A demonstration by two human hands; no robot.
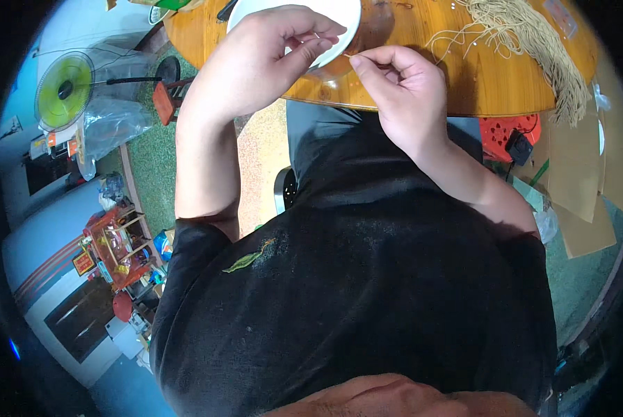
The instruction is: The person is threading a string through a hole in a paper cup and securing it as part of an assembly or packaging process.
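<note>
My left hand (277, 52) is over the near part of a white bowl (353, 21) on the wooden table. Its thumb and fingers are bent toward each other in a pinch, and what lies between them is too small to make out. Just right of the bowl, my right hand (409, 87) pinches the end of a thin beige cord (348, 55) between thumb and forefinger. The two hands' fingertips are close but apart. A large bundle of beige cords (510, 31) lies to the right, with loose ends trailing toward my right hand.
The round wooden table (485, 94) has its curved edge close to my body. Several tiny pale bits lie near the cords. Below the table's right side stands a red plastic stool (496, 135), beside cardboard sheets (572, 167). A green fan (65, 89) stands at the left.
</note>
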